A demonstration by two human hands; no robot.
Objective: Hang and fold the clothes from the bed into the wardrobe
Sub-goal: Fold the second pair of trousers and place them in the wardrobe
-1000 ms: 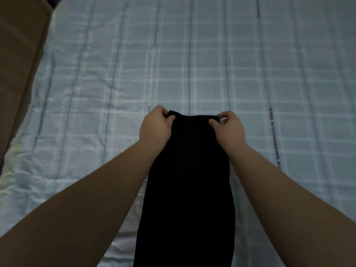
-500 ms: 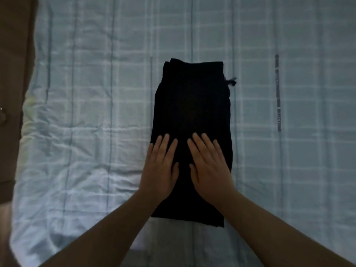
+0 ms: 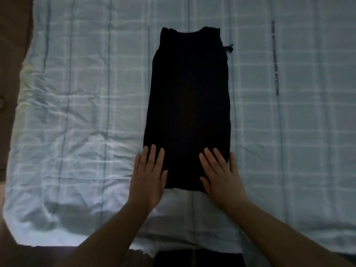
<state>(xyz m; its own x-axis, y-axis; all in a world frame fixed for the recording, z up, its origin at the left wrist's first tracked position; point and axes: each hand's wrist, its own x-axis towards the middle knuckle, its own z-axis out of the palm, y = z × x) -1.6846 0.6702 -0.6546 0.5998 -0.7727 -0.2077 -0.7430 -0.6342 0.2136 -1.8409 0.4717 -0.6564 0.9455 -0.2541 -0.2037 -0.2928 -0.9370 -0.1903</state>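
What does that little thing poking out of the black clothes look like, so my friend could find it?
Start at the checked bed sheet, then find the black garment lying on its middle. On its far right edge a small dark drawstring pokes out onto the sheet, the only bit breaking the garment's straight outline.

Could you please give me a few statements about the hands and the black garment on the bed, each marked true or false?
1. The black garment lies flat on the checked bedsheet. True.
2. The left hand is lifting the garment's far end. False: it rests flat at the near left corner.
3. The right hand lies open with fingers spread. True.
4. The garment is white. False: it is black.
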